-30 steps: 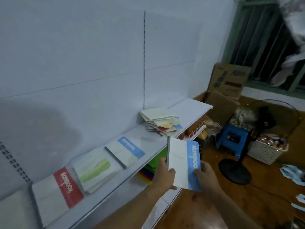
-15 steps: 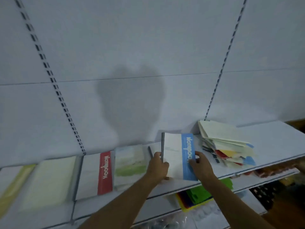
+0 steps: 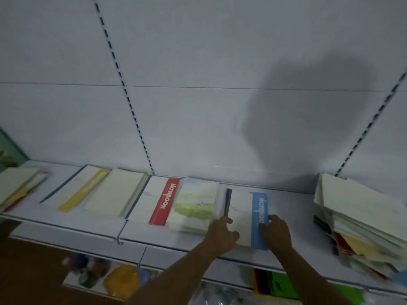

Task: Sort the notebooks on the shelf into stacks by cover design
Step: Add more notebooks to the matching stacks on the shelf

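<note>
- Notebooks are spread along a white shelf (image 3: 293, 208) that is backed by a pale wall panel with slotted uprights; a shadow of a head is cast on the panel at the right.
- An unsorted pile (image 3: 361, 219) of notebooks is seen at the right end of the shelf, stacked unevenly, with cream, yellow, red and blue edges sticking out.
- A blue-striped notebook (image 3: 244, 216) is laid flat on the shelf between the pile and the green one, its dark spine turned to the left and its blue band to the right.
- A red-striped notebook (image 3: 158, 201) is placed left of centre, its right edge overlapped by a green landscape notebook (image 3: 196, 203).
- A plain cream notebook (image 3: 114, 192) and a yellow-striped notebook (image 3: 81, 190) are set side by side further left, the cream one partly over the yellow-striped one.
- Another small stack (image 3: 17, 186) is partly seen at the far left edge, blurred.
- The left hand (image 3: 222, 234) is rested on the near left corner of the blue-striped notebook, its fingers curled around that edge beside the spine.
- The right hand (image 3: 275, 232) is laid on the blue band, fingers bent with the tips pressed on the cover.
- Coloured goods on a lower shelf (image 3: 119, 278) are glimpsed below, too blurred to be told apart.
</note>
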Available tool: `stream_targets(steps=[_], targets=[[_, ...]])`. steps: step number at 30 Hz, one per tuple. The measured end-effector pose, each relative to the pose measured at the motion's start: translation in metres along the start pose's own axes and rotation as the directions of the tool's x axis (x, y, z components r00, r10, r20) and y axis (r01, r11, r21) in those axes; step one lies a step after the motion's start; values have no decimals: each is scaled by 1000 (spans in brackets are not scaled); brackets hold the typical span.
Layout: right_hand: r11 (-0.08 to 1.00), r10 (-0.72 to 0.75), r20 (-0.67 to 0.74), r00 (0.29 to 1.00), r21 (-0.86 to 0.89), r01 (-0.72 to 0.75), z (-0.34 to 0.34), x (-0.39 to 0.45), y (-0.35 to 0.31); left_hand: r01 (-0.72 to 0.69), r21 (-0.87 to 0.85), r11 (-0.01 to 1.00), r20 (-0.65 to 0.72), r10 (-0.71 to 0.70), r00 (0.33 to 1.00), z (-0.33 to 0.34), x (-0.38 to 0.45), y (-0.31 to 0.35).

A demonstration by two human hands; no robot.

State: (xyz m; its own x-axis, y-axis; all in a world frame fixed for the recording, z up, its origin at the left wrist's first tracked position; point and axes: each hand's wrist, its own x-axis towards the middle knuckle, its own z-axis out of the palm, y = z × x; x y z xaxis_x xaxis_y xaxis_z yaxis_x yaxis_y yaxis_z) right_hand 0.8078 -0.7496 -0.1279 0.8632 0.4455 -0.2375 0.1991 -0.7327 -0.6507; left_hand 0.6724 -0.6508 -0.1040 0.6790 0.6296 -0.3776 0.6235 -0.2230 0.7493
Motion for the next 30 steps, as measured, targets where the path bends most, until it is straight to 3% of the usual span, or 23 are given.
stream_targets(steps=[5,8,14,19,24,30], targets=[[996,50,-13,999,-75,-50,3,4,-10,-21,16,1000,-104,23,994,-9,-9,3],[994,-97,-29,995,49,99,12,3,-43,-47,-43,998,-183,38,982,-34,-19,0],[939,-340,133,931,104,328,70,-38,-158,-58,-62,996,-373,31,927,-134,-59,-36],[854,-520,314,794,180,488,150,-116,-271,12,-188,982,-546,-115,830,-241,-113,-111],[730,-665,441,603,217,648,238,-204,-362,81,-311,947,-674,-280,684,-335,-184,-205],[660,-695,557,454,245,710,334,-299,-429,112,-421,900,-760,-418,498,-418,-272,-301]])
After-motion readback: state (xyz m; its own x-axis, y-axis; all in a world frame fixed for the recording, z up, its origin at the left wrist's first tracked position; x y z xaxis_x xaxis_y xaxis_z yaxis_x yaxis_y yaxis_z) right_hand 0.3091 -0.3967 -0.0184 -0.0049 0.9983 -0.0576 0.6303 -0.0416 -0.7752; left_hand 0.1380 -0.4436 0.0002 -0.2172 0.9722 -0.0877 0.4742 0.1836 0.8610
